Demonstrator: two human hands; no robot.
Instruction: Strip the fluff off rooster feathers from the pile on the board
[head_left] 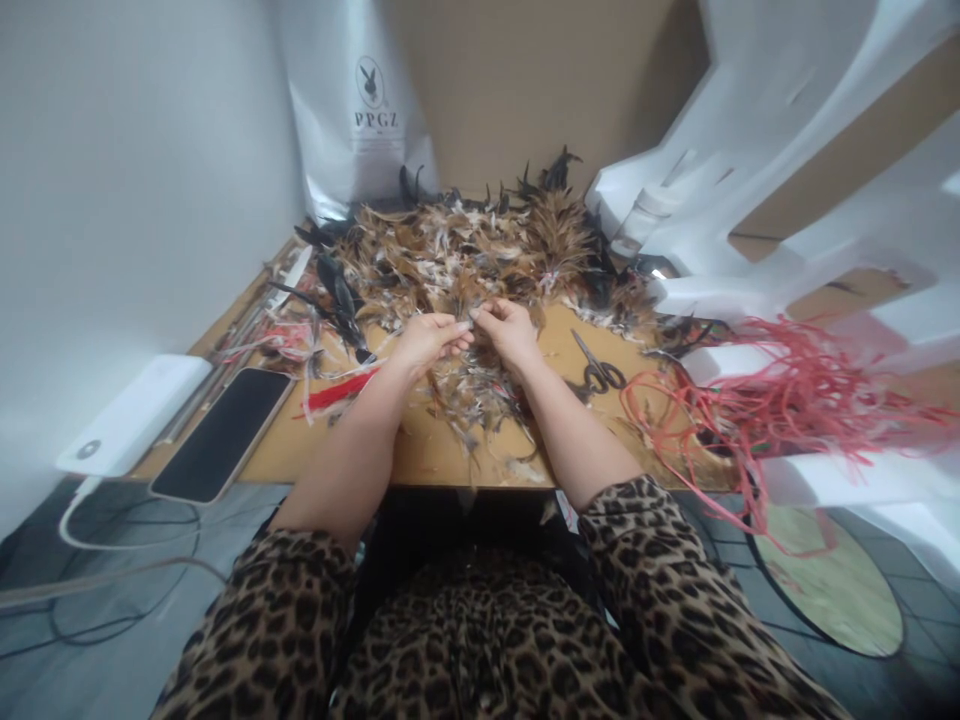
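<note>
My left hand (433, 340) and my right hand (507, 330) meet over the middle of the table, fingertips pinched close together. Between them a small brown feather (465, 300) appears to be held, though it blends into the pile behind. That large pile of brown, white and black feathers (465, 240) spreads across the back of the table. Below my hands lie loose feather scraps (480, 395). To the right of my right wrist rests a pair of dark scissors (598, 368). A bundle of red fibres (341, 388) lies left of my left forearm.
On the left are a phone (223, 432) and a white power bank (135, 412) with a cable. Pink-red strips (795, 390) hang over the right edge. A silvery bag (360, 110) stands behind, and a clear bottle (641, 222) is at the back right.
</note>
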